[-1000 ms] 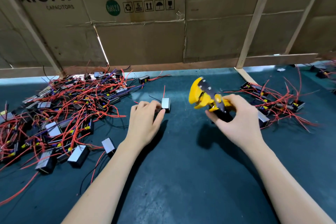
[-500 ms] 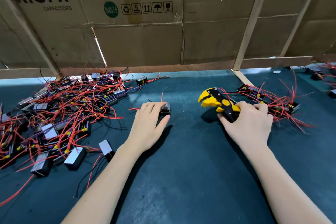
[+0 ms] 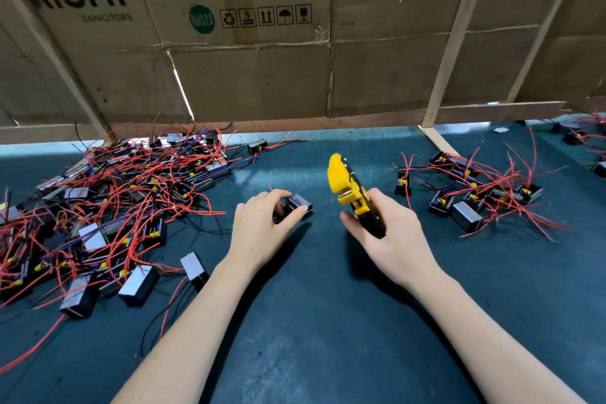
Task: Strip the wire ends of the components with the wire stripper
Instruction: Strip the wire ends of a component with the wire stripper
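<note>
The small black box-shaped component with a silvery top face [image 3: 296,203] sits on the dark green mat [image 3: 328,321] under the fingertips of the left hand [image 3: 262,229], whose curled fingers and thumb pinch it at its sides; a thin red wire [image 3: 272,189] rises from its far-left side, away from the person. The right hand [image 3: 390,239] is wrapped around the black handles of the yellow-and-black wire stripper [image 3: 351,192], whose long axis points up and away, the yellow head uppermost and just right of the component. The stripper is thus close beside the wire end, and the coming move seems to turn on bringing that wire across to the tool's mouth, which lies to the right of and above it. One stripper and two hands show; the tangled heap of wired components at left [image 3: 108,207] holds dozens, too many to count, and the smaller heap at right [image 3: 485,197] roughly ten
</note>
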